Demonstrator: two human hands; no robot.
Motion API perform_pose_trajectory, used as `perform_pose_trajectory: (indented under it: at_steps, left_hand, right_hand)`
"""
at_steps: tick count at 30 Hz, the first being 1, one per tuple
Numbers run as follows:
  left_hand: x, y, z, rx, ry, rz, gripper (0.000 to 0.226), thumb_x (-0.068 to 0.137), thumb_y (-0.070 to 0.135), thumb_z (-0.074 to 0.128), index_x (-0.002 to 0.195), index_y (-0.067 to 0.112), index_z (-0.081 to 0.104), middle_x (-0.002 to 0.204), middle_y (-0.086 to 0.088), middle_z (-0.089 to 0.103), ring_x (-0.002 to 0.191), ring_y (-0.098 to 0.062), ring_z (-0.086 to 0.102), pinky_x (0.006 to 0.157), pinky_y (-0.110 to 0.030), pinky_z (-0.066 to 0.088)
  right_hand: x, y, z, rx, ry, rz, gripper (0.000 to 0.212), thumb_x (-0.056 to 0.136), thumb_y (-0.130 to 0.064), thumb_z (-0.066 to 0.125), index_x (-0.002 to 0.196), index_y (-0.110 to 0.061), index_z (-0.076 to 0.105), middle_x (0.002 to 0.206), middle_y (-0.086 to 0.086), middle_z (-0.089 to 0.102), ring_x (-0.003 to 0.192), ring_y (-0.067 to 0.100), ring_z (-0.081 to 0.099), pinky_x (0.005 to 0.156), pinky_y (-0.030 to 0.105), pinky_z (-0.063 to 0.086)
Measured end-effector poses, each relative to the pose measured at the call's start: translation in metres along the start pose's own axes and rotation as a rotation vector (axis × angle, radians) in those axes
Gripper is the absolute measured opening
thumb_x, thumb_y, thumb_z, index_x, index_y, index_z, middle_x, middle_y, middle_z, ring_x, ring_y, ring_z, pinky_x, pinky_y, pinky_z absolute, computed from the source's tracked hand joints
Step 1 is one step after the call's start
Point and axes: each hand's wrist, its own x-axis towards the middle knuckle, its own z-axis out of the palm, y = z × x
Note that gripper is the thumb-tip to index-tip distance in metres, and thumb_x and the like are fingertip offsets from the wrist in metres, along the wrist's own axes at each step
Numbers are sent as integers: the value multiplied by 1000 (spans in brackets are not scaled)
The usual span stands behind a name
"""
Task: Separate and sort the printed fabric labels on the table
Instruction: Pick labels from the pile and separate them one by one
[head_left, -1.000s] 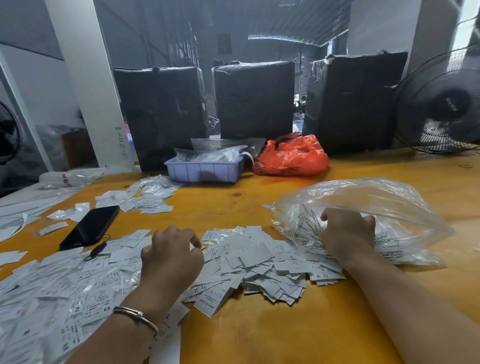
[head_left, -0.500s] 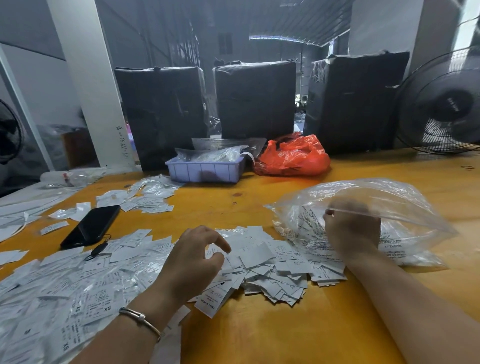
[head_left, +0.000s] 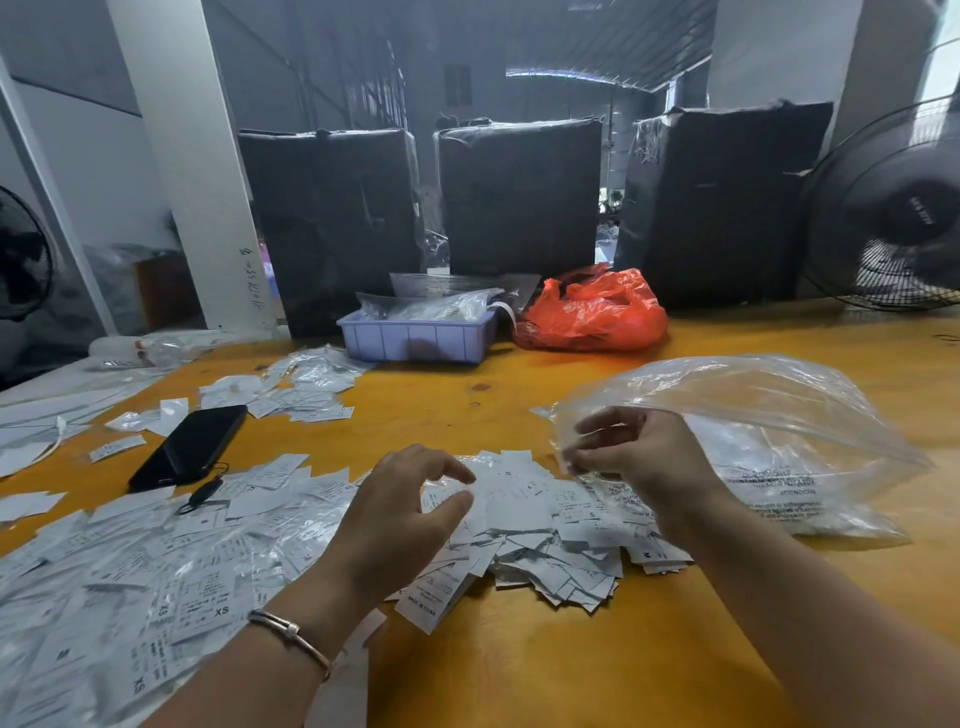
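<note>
Currently early in the sort, by my judgement: most labels lie unsorted. Yellow tabletop (head_left: 519, 649) carries one clear plastic bag (head_left: 779, 415) at right, its mouth toward the centre. One loose heap of labels (head_left: 530, 525) lies at centre, touching the bag mouth; one wider spread (head_left: 130, 571) at left, some marked XS; one small group (head_left: 306, 384) further back, possibly already separated. One black phone (head_left: 192, 447). Right hand (head_left: 644, 457): fingers curled, pinching the bag's film near its mouth. Left hand (head_left: 400, 514): fingers half-curled, spread, holding nothing, above the central heap.
</note>
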Motion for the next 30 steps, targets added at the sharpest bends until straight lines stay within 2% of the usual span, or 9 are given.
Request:
perform_pose_trajectory:
  at_steps: [3,6,8,11,16,22,24,28,30]
  left_hand:
    - [0,8,-3,-184,-30,-32,41,80,55,64,117,41,56,108,24,62,103,6,58,80,-18,49]
    - [-2,17,-6,-381,-120,-69,58,73,55,65,127,36,52,106,13,70,94,1,65,75,-21,53]
    - [-4,22,-5,-505,-167,-94,54,74,49,66,123,27,57,100,3,74,87,-8,70,72,-23,56]
    - [-5,25,-5,-509,-181,-93,35,79,40,66,103,14,68,87,-3,75,75,-14,71,64,-21,53]
    - [-4,21,-8,-541,-140,-86,4,86,8,69,88,6,71,75,-9,74,67,-16,69,61,-20,51]
    - [-5,20,-10,-600,-146,-141,21,79,-2,74,97,10,71,83,-10,74,73,-15,68,65,-18,52]
    - [-4,19,-11,-606,-159,-163,22,81,2,75,99,13,71,83,-8,73,74,-15,67,65,-20,52]
    - [-4,22,-12,-544,-200,-191,31,76,38,79,99,19,72,86,-2,75,78,-13,69,65,-20,50]
    - [-4,22,-11,-495,-205,-158,24,79,34,73,94,15,73,82,-2,75,74,-12,69,62,-19,49]
  right_hand:
    - [-8,-4,10,25,-184,4,24,71,8,74,91,-3,66,76,12,74,66,21,70,68,31,47]
    - [-18,-6,22,35,-304,-38,25,66,6,79,87,-2,67,70,8,70,64,19,66,65,28,52]
    - [-25,-6,29,16,-355,-88,26,65,7,81,84,1,65,64,5,66,61,15,63,60,23,52]
    - [-31,-7,36,-13,-396,-159,25,67,7,80,84,8,62,71,19,65,66,20,62,65,28,54]
    - [-28,-7,34,4,-360,-153,13,76,0,74,83,4,64,67,10,68,61,17,62,59,24,48]
    - [-21,-1,29,44,-234,-85,8,84,1,66,91,2,65,74,16,72,62,20,66,60,25,47]
    - [-21,-2,28,19,-207,-140,12,81,2,70,92,1,65,74,15,72,63,19,66,61,24,51]
    - [-25,-3,30,-17,-262,-234,24,72,4,77,92,-2,66,74,15,71,64,20,66,64,26,56]
    - [-27,-3,33,8,-317,-234,24,74,3,76,94,-3,65,75,13,71,66,20,67,63,23,54]
